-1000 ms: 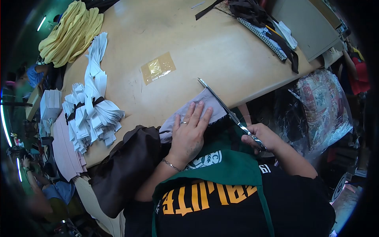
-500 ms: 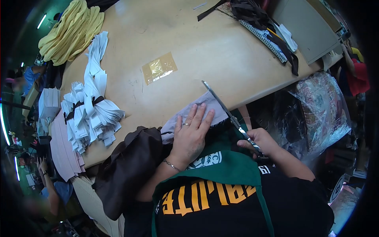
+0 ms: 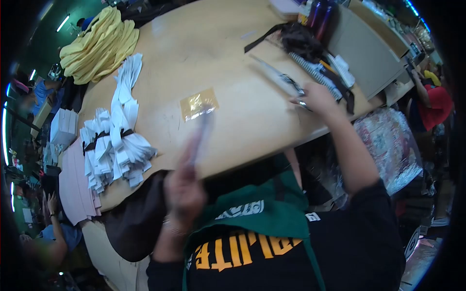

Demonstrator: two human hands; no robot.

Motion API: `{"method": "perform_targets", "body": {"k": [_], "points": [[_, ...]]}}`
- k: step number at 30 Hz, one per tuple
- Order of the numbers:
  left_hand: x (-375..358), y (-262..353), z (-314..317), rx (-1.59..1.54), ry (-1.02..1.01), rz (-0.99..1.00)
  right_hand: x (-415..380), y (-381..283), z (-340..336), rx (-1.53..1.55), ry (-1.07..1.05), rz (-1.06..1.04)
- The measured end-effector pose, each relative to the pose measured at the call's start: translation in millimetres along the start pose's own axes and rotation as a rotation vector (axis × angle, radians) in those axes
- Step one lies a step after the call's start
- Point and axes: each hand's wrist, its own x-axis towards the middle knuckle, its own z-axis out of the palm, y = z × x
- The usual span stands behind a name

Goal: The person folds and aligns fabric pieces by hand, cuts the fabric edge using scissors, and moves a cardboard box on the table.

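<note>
1. The scissors [image 3: 279, 77] lie in the upper centre-right of the frame, over the wooden table [image 3: 233, 53], blades pointing up-left. They are blurred.
2. The right hand [image 3: 316, 97] is closed around the scissor handles at the right centre of the frame, arm extended over the table edge. Whether the blades touch the table surface cannot be told.
3. The left hand [image 3: 183, 186] is at the lower centre-left, raised in front of the table edge and heavily blurred. It grips a pale strip of fabric [image 3: 201, 133] that rises from the fingers toward the middle of the frame.
4. A patch of yellowish clear tape [image 3: 199, 103] is stuck to the table just above the top end of the strip.
5. A spiral notebook [image 3: 315, 70] lies just above and right of the right hand, with dark straps [image 3: 301, 41] draped over it. White paper pieces [image 3: 342, 68] rest at its right side.
6. Two dark bottles or cups [image 3: 318, 14] stand at the top edge of the frame; their contents are not visible.
7. A bundle of white labels [image 3: 114, 145], tied with a dark band, sits at the left of the frame. More loose white strips [image 3: 127, 80] run upward from it.
8. A folded yellow garment [image 3: 99, 43] lies in the upper left corner of the table.
9. A pink stack [image 3: 75, 182] lies at the left table edge, below the bundle.
10. A dark brown cloth [image 3: 131, 228] hangs over the near table edge, lower left.
11. A plastic bag [image 3: 388, 150] holding patterned fabric stands right of the person, beside the table.
</note>
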Motion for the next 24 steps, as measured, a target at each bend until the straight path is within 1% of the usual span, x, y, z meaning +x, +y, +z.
{"method": "perform_targets", "body": {"k": [1,2,3,4,5,7,9,11,13,15,17,19,21,23,24], "points": [[1,8,-23,-0.475,0.081,0.027,26,3,10,-0.051,-0.039,0.018],[3,15,-46,-0.945,0.149,0.093,41,-8,12,-0.076,-0.053,0.075],[21,46,-57,-0.846,0.133,0.199,61,-10,23,-0.201,-0.072,0.039],[21,68,-74,-0.862,0.147,0.179,56,-36,-3,-0.229,-0.282,0.091],[20,86,-95,-0.878,0.165,0.16,58,-45,-7,-0.289,-0.278,0.044],[29,117,-150,-0.675,0.101,0.131,59,-55,-11,-0.403,-0.282,-0.044],[58,124,-202,-0.567,-0.047,0.09,52,-49,-15,-0.275,-0.127,-0.059],[106,98,-234,-0.717,-0.157,-0.028,30,-42,-41,-0.12,0.015,-0.071],[158,46,-234,-0.986,-0.27,-0.026,18,-3,-63,-0.011,0.128,-0.103],[198,-31,-245,-0.935,-0.471,-0.063,-8,22,-104,0.087,0.253,-0.006],[213,-77,-207,-0.803,0.49,-0.403,-7,83,-141,0.149,0.333,0.09],[211,-92,-164,-0.487,0.74,-0.616,-12,120,-178,0.241,0.576,0.159],[200,-131,-165,-0.353,0.699,-0.69,9,203,-210,0.398,0.72,0.224],[186,-164,-167,-0.46,0.748,-0.732,30,273,-234,0.297,0.778,0.363],[174,-158,-158,-0.342,0.723,-0.66,37,286,-242,0.257,0.768,0.428]]}}
